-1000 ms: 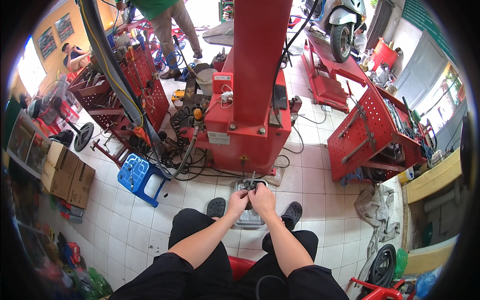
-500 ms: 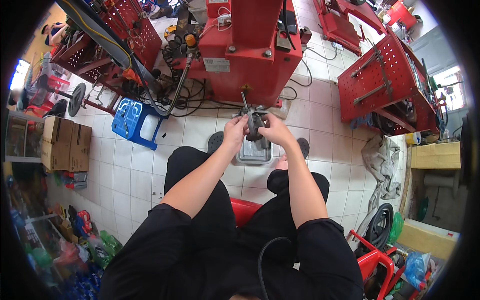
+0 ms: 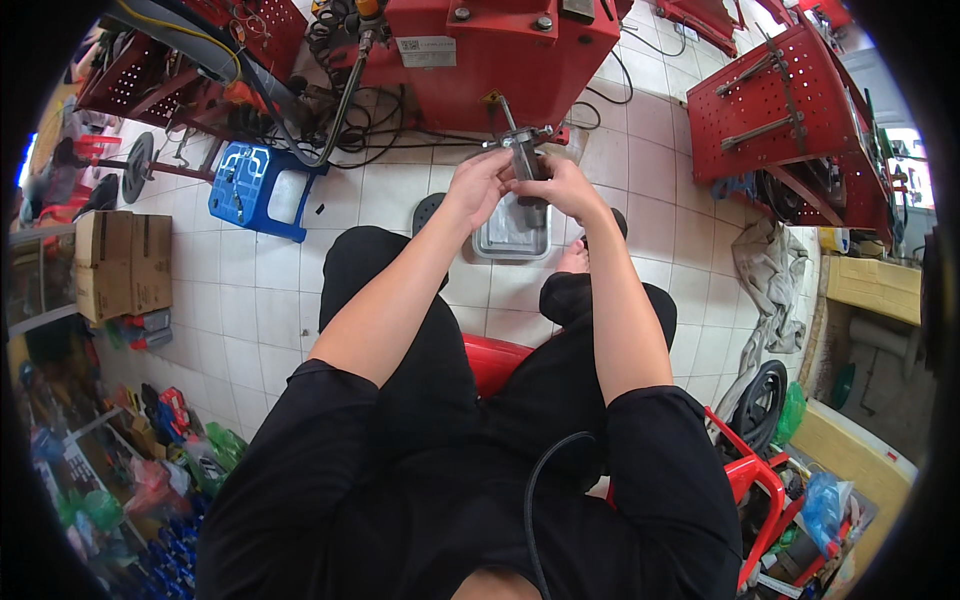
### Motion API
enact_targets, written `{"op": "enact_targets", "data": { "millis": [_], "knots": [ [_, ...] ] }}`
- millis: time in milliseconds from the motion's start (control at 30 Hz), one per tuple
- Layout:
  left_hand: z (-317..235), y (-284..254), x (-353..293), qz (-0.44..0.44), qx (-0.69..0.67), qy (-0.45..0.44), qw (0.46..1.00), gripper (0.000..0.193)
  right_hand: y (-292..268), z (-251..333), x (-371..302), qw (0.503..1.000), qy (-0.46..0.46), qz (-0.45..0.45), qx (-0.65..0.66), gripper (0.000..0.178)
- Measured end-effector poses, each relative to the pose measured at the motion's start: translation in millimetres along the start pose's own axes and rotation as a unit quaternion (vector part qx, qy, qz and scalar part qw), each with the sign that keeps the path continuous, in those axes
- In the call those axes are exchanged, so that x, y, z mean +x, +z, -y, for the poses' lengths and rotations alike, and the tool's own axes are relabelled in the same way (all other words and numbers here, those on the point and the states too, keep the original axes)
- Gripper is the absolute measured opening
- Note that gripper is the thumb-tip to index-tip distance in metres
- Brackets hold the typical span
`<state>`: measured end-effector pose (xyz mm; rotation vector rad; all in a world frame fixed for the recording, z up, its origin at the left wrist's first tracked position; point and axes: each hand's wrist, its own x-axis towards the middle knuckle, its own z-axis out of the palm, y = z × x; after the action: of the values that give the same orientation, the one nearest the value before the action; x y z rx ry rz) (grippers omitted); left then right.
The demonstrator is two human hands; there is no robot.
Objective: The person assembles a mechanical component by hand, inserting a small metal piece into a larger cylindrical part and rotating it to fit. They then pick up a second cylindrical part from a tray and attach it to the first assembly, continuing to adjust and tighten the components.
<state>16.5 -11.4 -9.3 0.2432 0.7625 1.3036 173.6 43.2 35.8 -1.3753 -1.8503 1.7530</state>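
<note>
In front of my knees, over a clear rectangular tub [image 3: 512, 247], I hold a dark grey metal mechanical part [image 3: 525, 165] with a long thin rod sticking up from its top. Its exact kind cannot be made out. My right hand [image 3: 566, 188] is closed round its right side, the thumb across the front. On the other side, my left hand [image 3: 478, 188] has its fingers against the part, the thumb near its middle; the fingertips are partly hidden behind it. Below the part, the tub stands on the tiles between my feet.
Ahead rises a red machine base [image 3: 490, 65] with black hoses and cables on the floor. A blue plastic stool [image 3: 255, 190] and cardboard boxes [image 3: 120, 265] are to the left. A red perforated tool cart [image 3: 775, 120] stands right, near a crumpled grey cloth [image 3: 770, 275].
My view has tipped down, so the surroundings sit higher in the picture. The metal part is turned, its rod leaning left, and my left hand's palm now shows more.
</note>
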Motion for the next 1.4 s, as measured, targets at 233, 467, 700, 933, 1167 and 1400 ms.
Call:
{"op": "enact_targets", "data": {
  "millis": [233, 467, 700, 933, 1167, 1400],
  "knots": [
    [4.4, -3.7, 2.1, -0.141, 0.09, 0.006, 0.986, 0.02, 1.3, -23.4, 13.1, 0.998, 0.032, -0.02, 0.044, 0.042],
    [-6.4, 9.9, -5.5, -0.195, 0.111, 0.027, 0.974, 0.017, -1.9, -18.4, 5.5, 0.985, 0.088, -0.081, 0.127, 0.036],
    [-5.7, 17.8, -7.3, -0.119, 0.251, 0.035, 0.96, 0.035, -5.4, -37.9, -3.0, 0.984, 0.009, -0.092, 0.152, 0.042],
    [-2.5, 33.5, -21.2, 0.002, 0.372, 0.086, 0.924, 0.05, 45.8, -10.0, -22.8, 0.977, -0.139, -0.159, 0.026, 0.047],
    [1.4, 30.5, -14.9, -0.106, 0.255, 0.205, 0.939, 0.019, 47.4, -1.2, -24.5, 0.98, -0.127, -0.143, -0.053, 0.063],
    [-31.4, 19.6, -12.0, -0.169, 0.07, 0.148, 0.972, 0.011, 3.4, -63.1, -1.6, 0.902, 0.156, 0.023, -0.403, 0.052]
  ]
}}
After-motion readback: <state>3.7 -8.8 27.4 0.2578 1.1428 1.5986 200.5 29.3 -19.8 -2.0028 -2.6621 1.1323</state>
